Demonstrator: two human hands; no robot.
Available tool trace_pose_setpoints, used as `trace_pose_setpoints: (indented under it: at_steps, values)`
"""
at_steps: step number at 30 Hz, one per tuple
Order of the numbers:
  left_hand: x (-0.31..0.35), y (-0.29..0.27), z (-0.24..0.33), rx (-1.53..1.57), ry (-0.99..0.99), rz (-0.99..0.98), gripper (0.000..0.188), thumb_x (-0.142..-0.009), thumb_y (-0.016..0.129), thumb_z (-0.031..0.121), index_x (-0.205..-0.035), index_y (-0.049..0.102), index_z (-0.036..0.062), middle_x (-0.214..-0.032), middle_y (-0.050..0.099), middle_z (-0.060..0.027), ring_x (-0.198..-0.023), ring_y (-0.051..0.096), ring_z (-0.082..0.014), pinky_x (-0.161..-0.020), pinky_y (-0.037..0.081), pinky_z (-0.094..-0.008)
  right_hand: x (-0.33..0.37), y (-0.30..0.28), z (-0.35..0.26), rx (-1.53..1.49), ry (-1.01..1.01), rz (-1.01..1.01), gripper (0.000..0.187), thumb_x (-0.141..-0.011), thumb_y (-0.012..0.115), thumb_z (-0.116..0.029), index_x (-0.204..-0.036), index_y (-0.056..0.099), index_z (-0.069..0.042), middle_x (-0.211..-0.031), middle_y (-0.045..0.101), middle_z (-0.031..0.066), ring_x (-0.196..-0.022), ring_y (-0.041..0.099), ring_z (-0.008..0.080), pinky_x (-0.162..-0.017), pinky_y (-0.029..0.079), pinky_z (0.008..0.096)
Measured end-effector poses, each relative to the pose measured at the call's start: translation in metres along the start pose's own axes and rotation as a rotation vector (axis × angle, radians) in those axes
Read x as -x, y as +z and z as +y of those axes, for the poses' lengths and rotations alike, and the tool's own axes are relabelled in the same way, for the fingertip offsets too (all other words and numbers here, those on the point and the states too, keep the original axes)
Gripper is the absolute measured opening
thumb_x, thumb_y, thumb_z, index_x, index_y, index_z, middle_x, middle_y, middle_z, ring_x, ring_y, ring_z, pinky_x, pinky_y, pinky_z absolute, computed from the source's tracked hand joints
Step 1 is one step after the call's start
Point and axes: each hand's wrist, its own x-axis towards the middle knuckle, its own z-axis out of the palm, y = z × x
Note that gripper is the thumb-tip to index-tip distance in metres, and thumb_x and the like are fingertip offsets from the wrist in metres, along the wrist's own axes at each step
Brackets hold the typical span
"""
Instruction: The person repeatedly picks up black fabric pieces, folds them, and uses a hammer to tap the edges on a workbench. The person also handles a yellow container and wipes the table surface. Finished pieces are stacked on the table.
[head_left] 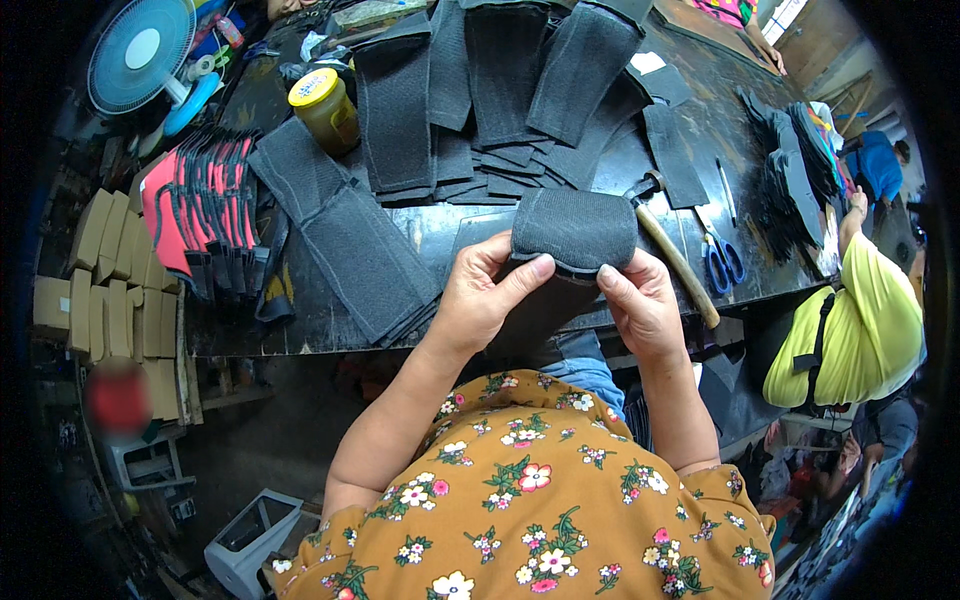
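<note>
Between my two hands is a black fabric piece (575, 225), bent over at its top, its lower part hanging toward my lap. My left hand (495, 290) pinches its near edge at the left, thumb on top. At the right, my right hand (640, 295) grips the same edge between thumb and fingers. Beyond my hands, stacks of similar black panels (508, 80) fan out across the dark table (450, 225). Left of my hands lies a stitched pile of black panels (365, 260). A hammer (675, 255) and blue-handled scissors (722, 262) lie to the right.
A yellow-lidded jar (325, 110) stands at the back left beside red-and-black stacked pieces (205, 200). A blue fan (143, 55) is farther left, cardboard boxes (110, 270) below it. More black pieces (790, 160) lie right, near a co-worker in yellow (860, 320). Grey stools (250, 540) stand lower left.
</note>
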Motion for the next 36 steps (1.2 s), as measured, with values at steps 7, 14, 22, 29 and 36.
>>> trace_pose_setpoints:
  at_steps: [7, 14, 22, 29, 36]
  values:
    - [-0.002, -0.017, 0.002, 0.202, -0.171, -0.065, 0.033, -0.111, 0.052, 0.028, -0.124, 0.065, -0.0002, -0.104, 0.071, -0.0009, -0.096, 0.064, -0.0066, -0.091, 0.05, -0.023, -0.01, -0.012, 0.009, -0.013, 0.003, 0.004, 0.028, -0.102, 0.066, -0.012, -0.126, 0.068, 0.004, -0.117, 0.074, 0.007, -0.107, 0.065, 0.012, -0.098, 0.049, 0.029]
    - [-0.007, 0.009, 0.002, -0.113, 0.118, 0.124, 0.077, -0.086, 0.079, -0.008, -0.151, 0.039, 0.005, -0.117, 0.071, -0.013, -0.107, 0.07, -0.0167, -0.096, 0.054, -0.0276, -0.012, -0.009, 0.015, 0.127, 0.027, 0.056, 0.021, -0.102, 0.067, -0.011, -0.118, 0.071, 0.002, -0.11, 0.074, 0.0041, -0.099, 0.065, 0.0087, -0.092, 0.051, 0.027]
    - [-0.02, -0.006, -0.009, -0.912, 0.295, 0.175, 0.024, -0.09, 0.072, 0.003, -0.115, 0.071, 0.0024, -0.111, 0.07, -0.0154, -0.103, 0.068, -0.0319, -0.093, 0.052, -0.0359, -0.004, -0.042, -0.007, 1.103, -0.151, 0.153, 0.044, -0.089, 0.077, -0.013, -0.129, 0.064, 0.0, -0.104, 0.069, 0.0125, -0.101, 0.067, 0.0227, -0.092, 0.052, 0.035]
    - [-0.014, -0.027, -0.018, -1.257, 0.153, -0.004, 0.066, -0.083, 0.081, 0.02, -0.143, 0.056, 0.0083, -0.137, 0.061, -0.0215, -0.132, 0.054, -0.0386, -0.113, 0.041, -0.0462, 0.019, -0.128, -0.004, 1.786, -0.002, 0.412, 0.039, -0.093, 0.074, -0.018, -0.126, 0.062, 0.0, -0.119, 0.064, 0.0232, -0.111, 0.063, 0.0404, -0.093, 0.05, 0.0496]
    - [-0.016, -0.035, -0.022, -1.35, 0.083, 0.064, 0.088, -0.073, 0.089, 0.031, -0.148, 0.049, 0.0085, -0.149, 0.053, -0.0186, -0.141, 0.046, -0.0365, -0.117, 0.035, -0.0509, 0.03, -0.089, -0.022, 1.204, -0.177, 0.366, 0.022, -0.105, 0.059, -0.012, -0.122, 0.059, 0.001, -0.088, 0.062, 0.0135, -0.075, 0.057, 0.0218, -0.074, 0.048, 0.0318]
